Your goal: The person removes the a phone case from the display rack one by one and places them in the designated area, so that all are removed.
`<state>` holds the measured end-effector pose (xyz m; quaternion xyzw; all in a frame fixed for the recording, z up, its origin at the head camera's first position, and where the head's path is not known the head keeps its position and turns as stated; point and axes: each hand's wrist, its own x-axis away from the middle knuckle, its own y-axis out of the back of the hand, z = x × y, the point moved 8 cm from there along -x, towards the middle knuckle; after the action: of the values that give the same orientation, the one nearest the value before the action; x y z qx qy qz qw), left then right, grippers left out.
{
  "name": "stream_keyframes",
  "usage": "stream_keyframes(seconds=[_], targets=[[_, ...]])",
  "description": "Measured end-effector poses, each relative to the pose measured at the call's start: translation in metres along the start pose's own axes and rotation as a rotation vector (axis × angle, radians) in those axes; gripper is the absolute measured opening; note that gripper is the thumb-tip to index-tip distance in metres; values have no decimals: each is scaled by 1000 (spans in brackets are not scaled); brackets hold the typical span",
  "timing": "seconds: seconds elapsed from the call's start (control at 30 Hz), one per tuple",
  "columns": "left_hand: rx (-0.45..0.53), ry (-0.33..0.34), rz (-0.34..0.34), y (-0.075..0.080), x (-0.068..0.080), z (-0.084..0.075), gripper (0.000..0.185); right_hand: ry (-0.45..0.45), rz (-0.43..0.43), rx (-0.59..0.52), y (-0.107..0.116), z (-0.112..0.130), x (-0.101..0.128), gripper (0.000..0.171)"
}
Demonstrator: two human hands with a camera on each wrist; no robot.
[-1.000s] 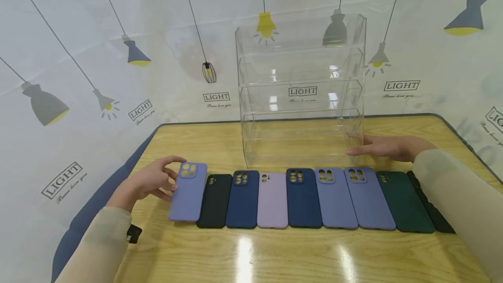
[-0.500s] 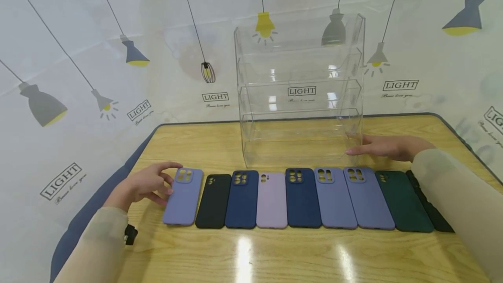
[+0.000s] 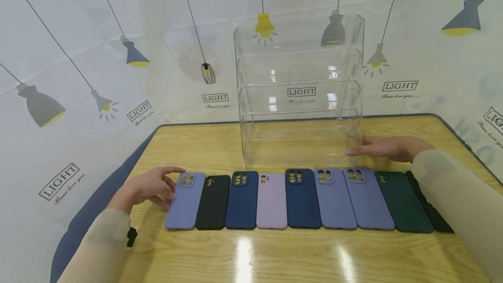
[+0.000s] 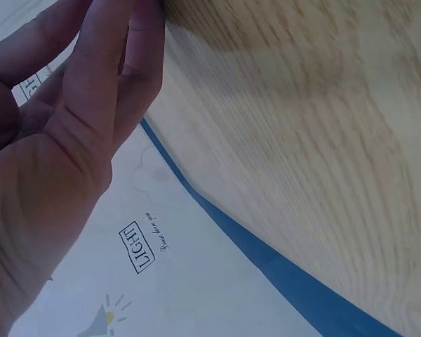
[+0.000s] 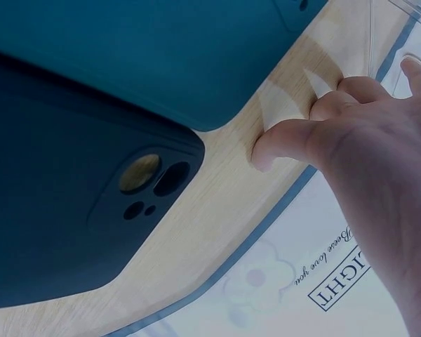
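Note:
My left hand (image 3: pixel 170 183) lies on the wooden table (image 3: pixel 275 257) with its fingers against the left edge of a lavender-blue phone case (image 3: pixel 185 202). That case lies flat at the left end of a row of several cases, next to a black case (image 3: pixel 213 202). The left wrist view shows the left hand (image 4: pixel 70 105) with fairly straight fingers over the table. My right hand (image 3: pixel 359 146) rests on the table, touching the lower right corner of a clear acrylic rack (image 3: pixel 300 95). In the right wrist view the right hand (image 5: pixel 351 133) sits beside a dark green case (image 5: pixel 161 56) and a black case (image 5: pixel 70 210).
The row continues with a navy case (image 3: pixel 241 200), a lilac case (image 3: pixel 272 202), another navy, two periwinkle ones, a dark green case (image 3: pixel 402 202) and a black case (image 3: pixel 430 208). The empty tiered rack stands behind them. A lamp-printed backdrop surrounds the table.
The left hand lowered the lavender-blue case from a raised tilt and laid it flat against the black case at the row's left end. The right hand stayed put.

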<state>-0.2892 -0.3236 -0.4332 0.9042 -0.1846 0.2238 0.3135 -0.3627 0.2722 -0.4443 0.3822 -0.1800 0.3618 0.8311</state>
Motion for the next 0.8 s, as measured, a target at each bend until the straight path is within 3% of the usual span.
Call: stream_keyframes(seconds=[0.3,0.8], targets=[[-19,-24,-3,-2,0,-2,79,0,1,-2,0,0,-1,100],[-32,22,-43,-3,-3,-1,60,-11,-2,-8,-1,-2,-1,102]])
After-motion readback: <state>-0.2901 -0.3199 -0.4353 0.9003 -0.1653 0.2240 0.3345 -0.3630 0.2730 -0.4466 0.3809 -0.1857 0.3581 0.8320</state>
